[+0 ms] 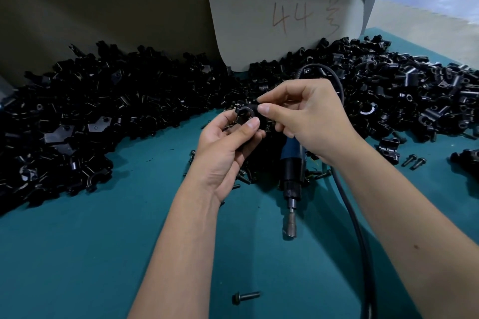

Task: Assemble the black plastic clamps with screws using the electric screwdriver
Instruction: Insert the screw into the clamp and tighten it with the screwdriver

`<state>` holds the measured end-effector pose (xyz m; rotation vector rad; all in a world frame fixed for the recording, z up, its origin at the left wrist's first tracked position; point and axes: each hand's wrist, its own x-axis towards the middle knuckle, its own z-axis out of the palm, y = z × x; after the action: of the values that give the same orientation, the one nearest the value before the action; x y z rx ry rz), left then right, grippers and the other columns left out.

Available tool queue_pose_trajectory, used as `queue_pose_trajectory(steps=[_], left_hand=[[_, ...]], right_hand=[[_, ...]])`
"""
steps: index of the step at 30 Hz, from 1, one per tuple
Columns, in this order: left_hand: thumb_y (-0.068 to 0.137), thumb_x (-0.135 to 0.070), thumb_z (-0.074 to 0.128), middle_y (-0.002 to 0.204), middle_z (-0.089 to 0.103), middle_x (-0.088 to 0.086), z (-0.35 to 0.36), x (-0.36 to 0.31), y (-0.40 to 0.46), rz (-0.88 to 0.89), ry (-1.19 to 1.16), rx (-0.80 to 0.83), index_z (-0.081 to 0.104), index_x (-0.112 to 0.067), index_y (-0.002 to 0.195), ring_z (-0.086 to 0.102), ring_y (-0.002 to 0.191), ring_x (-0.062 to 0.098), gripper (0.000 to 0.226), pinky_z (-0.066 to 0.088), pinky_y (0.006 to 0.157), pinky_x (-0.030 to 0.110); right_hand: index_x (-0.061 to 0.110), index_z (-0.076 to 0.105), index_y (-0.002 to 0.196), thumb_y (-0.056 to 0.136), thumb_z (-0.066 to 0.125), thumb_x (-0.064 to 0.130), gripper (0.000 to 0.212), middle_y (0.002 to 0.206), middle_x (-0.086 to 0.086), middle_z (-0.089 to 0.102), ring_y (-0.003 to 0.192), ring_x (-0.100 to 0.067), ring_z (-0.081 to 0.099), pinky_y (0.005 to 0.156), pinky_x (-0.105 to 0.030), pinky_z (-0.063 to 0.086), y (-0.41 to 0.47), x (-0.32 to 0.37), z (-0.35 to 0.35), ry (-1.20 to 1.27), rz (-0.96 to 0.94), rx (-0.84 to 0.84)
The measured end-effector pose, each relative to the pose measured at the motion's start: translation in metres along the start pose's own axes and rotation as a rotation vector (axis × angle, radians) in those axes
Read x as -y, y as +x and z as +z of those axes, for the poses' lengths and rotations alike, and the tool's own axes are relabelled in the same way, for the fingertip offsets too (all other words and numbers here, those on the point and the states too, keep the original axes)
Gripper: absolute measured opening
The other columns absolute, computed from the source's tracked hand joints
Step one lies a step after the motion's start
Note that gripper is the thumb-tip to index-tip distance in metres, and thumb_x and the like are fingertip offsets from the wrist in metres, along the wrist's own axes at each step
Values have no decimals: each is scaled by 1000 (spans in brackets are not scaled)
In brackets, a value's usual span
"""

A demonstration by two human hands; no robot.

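**Screw meeting clamp, frame centre**

Left hand (228,142) gripping black clamp (247,111) at frame centre. Just right, touching it, right hand (305,116) pinching what looks like a screw, axis pointing left. Below right hand, electric screwdriver (291,176) lying idle, tip toward lower frame.

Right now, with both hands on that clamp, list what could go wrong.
1. The right hand only pinches the screw at the clamp held by the left hand; it could slip and vanish among the loose screws below.
2. The screwdriver hangs loosely under the right hand, so it might slip out.
3. Its cable loops past the right forearm and might snag.
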<state>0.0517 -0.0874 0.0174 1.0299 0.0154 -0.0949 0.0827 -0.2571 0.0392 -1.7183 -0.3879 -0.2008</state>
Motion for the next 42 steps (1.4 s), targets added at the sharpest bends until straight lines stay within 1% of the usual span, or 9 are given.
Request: queue_pose_trajectory(steps=[6, 11, 15, 22, 26, 31, 37, 40, 42], left_hand=[[69, -7, 82, 89, 76, 3, 0, 1, 1, 35, -4, -51, 69, -10, 113, 73, 77, 13, 46, 59, 74, 19], [70, -4, 81, 97, 76, 8, -3, 0, 1, -3, -44, -34, 65, -3, 128, 76, 83, 16, 60, 60, 76, 21], [71, -5, 82, 99, 77, 9, -4, -2, 2, -18, -61, 14, 64, -1, 127, 76, 84, 17, 60, 60, 77, 20], [73, -8, 81, 102, 76, 9, 0, 0, 1, -21, -40, 2, 72, -2, 113, 75, 82, 15, 42, 59, 76, 20], [78, -17, 80, 101, 77, 5, 0, -1, 0, -24, -30, -36, 81, -10, 100, 73, 85, 12, 23, 59, 73, 19], [87, -16, 76, 99, 78, 0, 2, -3, -1, -33, -12, -68, 79, -11, 108, 72, 84, 9, 22, 59, 72, 18], [77, -17, 78, 100, 77, 3, 0, -4, -2, -12, 13, -53, 81, -13, 97, 71, 86, 11, 21, 58, 72, 18], [81, -18, 77, 96, 77, -1, -1, -5, -3, -39, 26, -15, 82, -19, 91, 71, 85, 11, 12, 58, 71, 18], [90, -16, 72, 95, 76, -3, -1, -4, -4, -60, 47, 6, 79, -21, 95, 72, 83, 12, 9, 57, 70, 19]], right_hand=[[15, 80, 95, 97, 72, 12, 9, 57, -1, 65, 45, -12, 53, 49, -19, 45, 1, 1, -4, -27, 20, 50], [16, 80, 96, 99, 69, 10, 13, 59, -1, 64, 48, -15, 54, 53, -22, 47, 2, -3, -7, -30, 41, 67], [17, 81, 99, 101, 66, 8, 18, 65, -8, 66, 56, -23, 55, 56, -27, 48, 3, -5, -10, 27, 46, 81], [13, 80, 98, 98, 68, 5, 14, 58, -1, 64, 49, -13, 55, 54, -22, 48, 2, -1, -8, -36, -38, 92], [13, 80, 97, 98, 68, 3, 15, 59, 0, 64, 50, -9, 57, 53, -21, 49, 2, 3, -6, -75, -39, 122], [14, 80, 97, 97, 70, 5, 14, 59, -2, 65, 49, -10, 56, 52, -20, 48, 0, 5, -7, -92, -8, 140], [13, 79, 91, 95, 75, 13, 6, 55, 0, 62, 44, -10, 52, 47, -21, 43, -1, 4, -5, -104, 24, 103], [11, 71, 82, 94, 77, 22, 17, 52, 8, 60, 40, -3, 49, 44, -16, 39, -2, 4, -3, -143, 16, 70], [12, 64, 79, 95, 77, 28, 25, 56, 10, 59, 44, -3, 50, 48, -15, 39, -2, 5, 0, -232, -40, 63]])
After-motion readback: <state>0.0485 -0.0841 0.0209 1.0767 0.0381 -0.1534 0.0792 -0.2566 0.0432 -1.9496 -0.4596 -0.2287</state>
